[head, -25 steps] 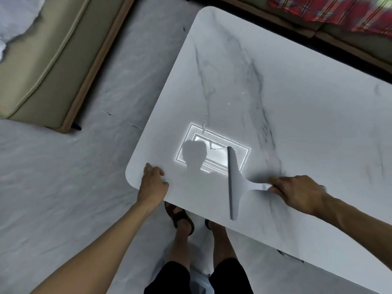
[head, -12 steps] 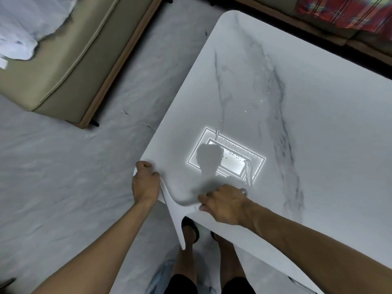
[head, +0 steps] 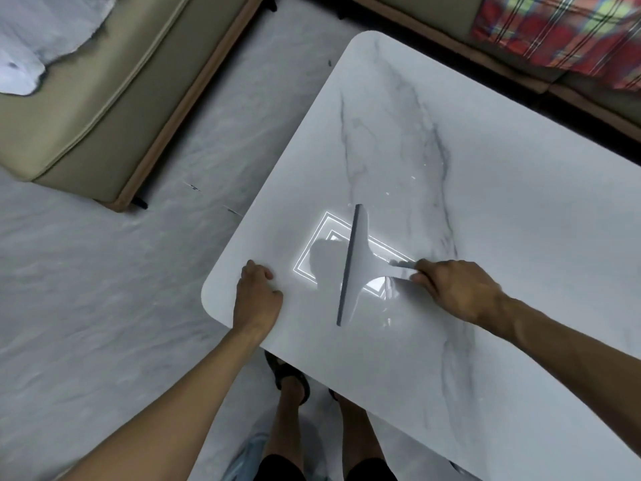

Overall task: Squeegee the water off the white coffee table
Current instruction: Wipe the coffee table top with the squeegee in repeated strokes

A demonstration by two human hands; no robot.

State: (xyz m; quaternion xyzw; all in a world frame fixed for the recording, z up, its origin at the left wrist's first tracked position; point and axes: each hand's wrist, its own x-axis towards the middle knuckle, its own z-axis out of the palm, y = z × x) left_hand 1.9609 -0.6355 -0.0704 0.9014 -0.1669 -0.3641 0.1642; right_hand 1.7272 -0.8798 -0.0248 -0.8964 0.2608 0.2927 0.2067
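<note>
Squeegee down on the white coffee table, right hand on the handle.

The right hand (head: 458, 293) grips the squeegee (head: 353, 269), its blade flat on the coffee table (head: 503, 203) over a bright light reflection; the left hand (head: 256, 296) presses on the near corner, with water glinting beside the blade.

squeegee (head: 357, 269) handle: its end hidden inside the right hand (head: 454, 289)
bench (head: 520, 237): far right and near corner cut off by the picture's edge
water: thin film, extent too faint to tell
person's feet: partly hidden under the bench
</note>
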